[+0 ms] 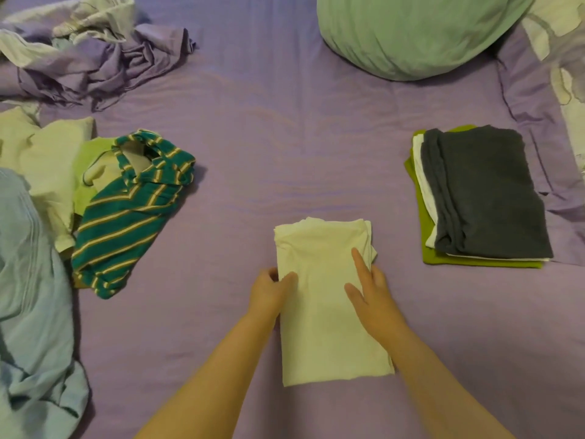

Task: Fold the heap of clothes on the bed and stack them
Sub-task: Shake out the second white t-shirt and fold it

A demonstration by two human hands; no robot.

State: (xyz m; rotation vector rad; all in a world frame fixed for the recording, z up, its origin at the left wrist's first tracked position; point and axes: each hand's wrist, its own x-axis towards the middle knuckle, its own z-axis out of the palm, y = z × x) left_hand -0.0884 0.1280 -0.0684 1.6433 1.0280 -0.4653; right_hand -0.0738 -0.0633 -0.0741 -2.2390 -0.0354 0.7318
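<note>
The folded white cotton-like cloth (329, 299) looks smooth and matt; the dark grey folded garment (487, 194) looks coarser (towel-like), the purple bedsheet (285, 137) faintly sheeny.

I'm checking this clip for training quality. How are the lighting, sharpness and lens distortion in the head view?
Head view: dim, even light with a purple-yellow cast and only soft shadows; no glare; wide-angle bending near the edges, as at the green pillow; slightly soft throughout, yet the folded white garment, left hand and right hand read clearly.

Open bed sheet (269, 147) between striped shirt (126, 213) and folded stack (481, 198).
</note>
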